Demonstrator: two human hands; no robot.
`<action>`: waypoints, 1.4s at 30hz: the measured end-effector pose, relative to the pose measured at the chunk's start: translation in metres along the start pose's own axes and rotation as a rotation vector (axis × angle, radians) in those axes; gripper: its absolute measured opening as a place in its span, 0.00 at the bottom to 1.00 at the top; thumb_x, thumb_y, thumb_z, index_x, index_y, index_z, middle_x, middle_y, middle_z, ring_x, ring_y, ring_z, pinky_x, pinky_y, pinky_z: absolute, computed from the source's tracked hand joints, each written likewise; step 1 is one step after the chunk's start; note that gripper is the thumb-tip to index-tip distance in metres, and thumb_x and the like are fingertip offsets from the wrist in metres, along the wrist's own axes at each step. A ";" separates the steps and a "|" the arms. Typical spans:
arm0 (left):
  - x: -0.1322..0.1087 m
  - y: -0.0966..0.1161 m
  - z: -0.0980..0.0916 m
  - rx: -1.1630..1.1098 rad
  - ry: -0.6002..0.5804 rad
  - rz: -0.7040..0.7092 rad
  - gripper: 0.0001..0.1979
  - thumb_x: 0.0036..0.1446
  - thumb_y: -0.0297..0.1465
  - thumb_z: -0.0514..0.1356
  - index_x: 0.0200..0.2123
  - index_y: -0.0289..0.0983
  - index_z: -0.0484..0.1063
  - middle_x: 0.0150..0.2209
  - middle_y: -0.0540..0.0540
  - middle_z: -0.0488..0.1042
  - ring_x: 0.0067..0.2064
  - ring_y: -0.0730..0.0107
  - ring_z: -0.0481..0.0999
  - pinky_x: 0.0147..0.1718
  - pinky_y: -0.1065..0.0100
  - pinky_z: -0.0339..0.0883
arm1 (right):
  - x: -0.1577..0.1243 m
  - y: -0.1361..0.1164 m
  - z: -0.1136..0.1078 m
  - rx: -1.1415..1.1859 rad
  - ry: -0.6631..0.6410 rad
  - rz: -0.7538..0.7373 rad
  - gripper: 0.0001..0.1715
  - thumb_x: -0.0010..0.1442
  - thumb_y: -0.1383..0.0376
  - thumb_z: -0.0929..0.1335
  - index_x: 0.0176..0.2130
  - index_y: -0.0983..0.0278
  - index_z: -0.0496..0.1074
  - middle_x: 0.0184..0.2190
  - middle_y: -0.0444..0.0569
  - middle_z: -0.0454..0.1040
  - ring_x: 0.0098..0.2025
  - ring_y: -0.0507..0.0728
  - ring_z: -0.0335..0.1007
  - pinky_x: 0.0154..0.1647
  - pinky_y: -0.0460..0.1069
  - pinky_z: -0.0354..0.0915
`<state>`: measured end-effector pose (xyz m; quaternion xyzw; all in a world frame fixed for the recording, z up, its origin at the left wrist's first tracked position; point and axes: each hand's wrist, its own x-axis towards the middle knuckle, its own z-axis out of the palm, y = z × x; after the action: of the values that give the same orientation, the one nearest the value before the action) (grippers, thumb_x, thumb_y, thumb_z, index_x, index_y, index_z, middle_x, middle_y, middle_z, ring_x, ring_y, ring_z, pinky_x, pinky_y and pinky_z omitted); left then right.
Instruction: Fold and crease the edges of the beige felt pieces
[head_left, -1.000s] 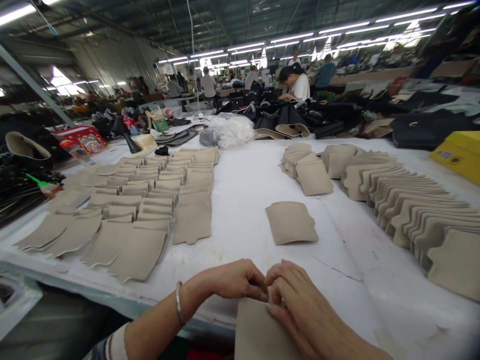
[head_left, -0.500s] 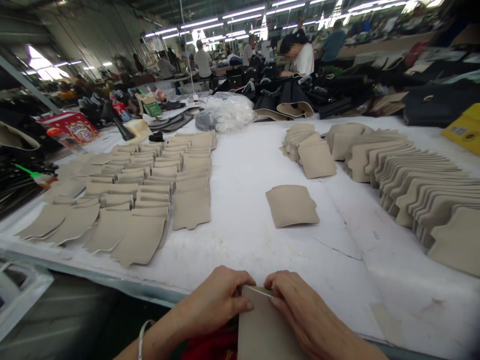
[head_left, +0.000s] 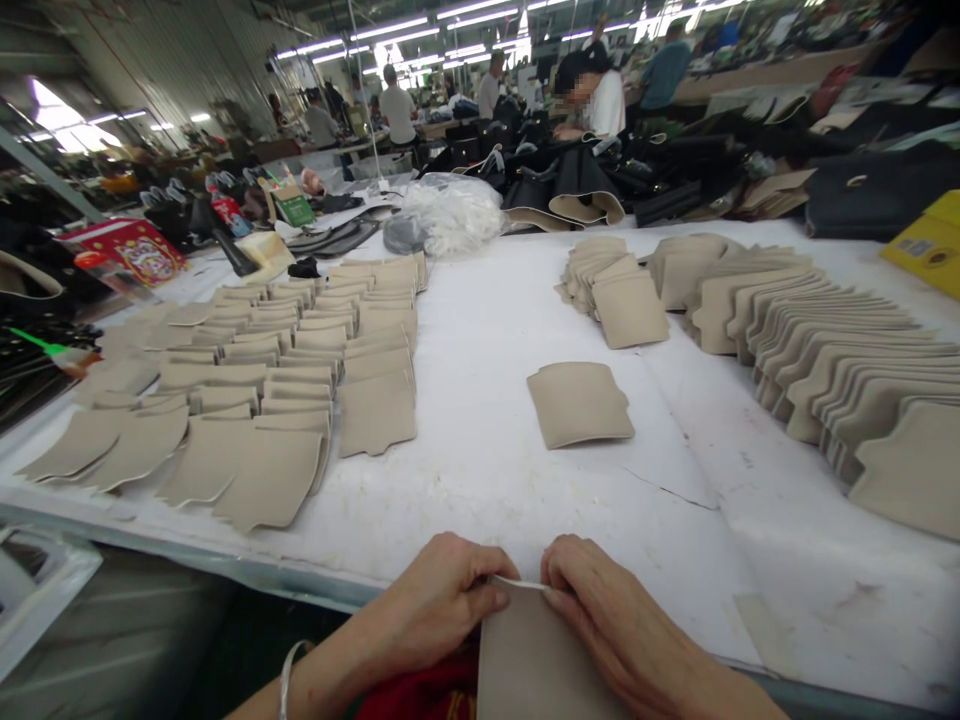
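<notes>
At the table's front edge, a beige panel [head_left: 536, 655] is held upright between both hands. My left hand [head_left: 457, 590] pinches its upper left corner, thumb on the near face. My right hand [head_left: 592, 600] grips the upper right part, fingers curled over the edge. A single beige panel [head_left: 581, 404] lies on the white table [head_left: 480, 350] beyond the hands. Rows of overlapping beige panels [head_left: 274, 470] cover the left side. Another long fanned row [head_left: 832, 350] runs down the right, beside a small pile [head_left: 630, 308].
Black bags [head_left: 585, 185] and a clear plastic bag [head_left: 450, 215] lie at the table's back. A yellow box [head_left: 930, 245] stands at the far right, a red package [head_left: 135, 250] at the left. A person in a dark cap [head_left: 604, 100] is across the table.
The top edges of the held panel have come together between my fingers, and the greenish strip seen there is hidden. My right hand has shifted slightly right. The view has moved a little.
</notes>
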<state>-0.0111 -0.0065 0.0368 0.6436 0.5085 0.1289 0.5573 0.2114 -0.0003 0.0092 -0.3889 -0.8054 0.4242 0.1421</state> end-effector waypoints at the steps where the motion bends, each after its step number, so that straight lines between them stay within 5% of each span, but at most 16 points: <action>1: 0.001 -0.001 0.001 -0.012 0.001 -0.004 0.10 0.53 0.26 0.54 0.33 0.36 0.77 0.26 0.53 0.70 0.30 0.73 0.66 0.28 0.74 0.55 | 0.000 0.001 0.000 0.010 -0.006 0.007 0.12 0.70 0.66 0.54 0.35 0.60 0.59 0.34 0.47 0.65 0.35 0.59 0.62 0.36 0.54 0.60; 10: 0.008 -0.005 0.003 -0.146 0.044 -0.055 0.06 0.53 0.29 0.61 0.29 0.34 0.77 0.21 0.56 0.64 0.25 0.77 0.60 0.24 0.74 0.50 | -0.003 -0.002 -0.008 0.067 -0.030 0.019 0.08 0.71 0.68 0.57 0.38 0.60 0.60 0.37 0.45 0.65 0.38 0.57 0.62 0.39 0.53 0.60; 16: 0.009 0.015 0.001 0.180 0.081 0.045 0.06 0.54 0.30 0.62 0.36 0.42 0.79 0.34 0.52 0.75 0.38 0.69 0.71 0.37 0.71 0.58 | -0.003 -0.005 -0.004 -0.041 0.003 -0.016 0.09 0.68 0.73 0.58 0.38 0.61 0.62 0.38 0.49 0.66 0.39 0.60 0.62 0.39 0.54 0.61; 21: 0.015 0.023 0.010 0.116 0.007 0.079 0.07 0.58 0.28 0.60 0.35 0.42 0.79 0.32 0.53 0.76 0.36 0.72 0.73 0.35 0.73 0.60 | -0.004 -0.005 -0.006 -0.140 0.039 -0.046 0.07 0.66 0.74 0.64 0.36 0.63 0.63 0.36 0.49 0.68 0.39 0.61 0.63 0.38 0.54 0.61; 33: 0.018 0.021 0.017 0.178 -0.031 0.122 0.14 0.57 0.23 0.57 0.39 0.46 0.79 0.35 0.53 0.75 0.42 0.69 0.71 0.41 0.70 0.59 | -0.028 0.006 -0.026 0.006 0.044 0.080 0.21 0.57 0.78 0.70 0.46 0.60 0.65 0.42 0.44 0.68 0.45 0.58 0.63 0.45 0.52 0.61; 42: 0.015 0.017 0.019 0.204 -0.009 0.125 0.14 0.57 0.23 0.56 0.40 0.44 0.78 0.34 0.52 0.75 0.41 0.69 0.71 0.41 0.70 0.59 | -0.024 0.011 -0.027 -0.046 0.021 0.009 0.10 0.60 0.73 0.71 0.36 0.61 0.68 0.35 0.42 0.71 0.40 0.57 0.64 0.45 0.52 0.58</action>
<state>0.0186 -0.0031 0.0389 0.7282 0.4751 0.1081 0.4820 0.2476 0.0012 0.0188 -0.4003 -0.8116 0.4019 0.1396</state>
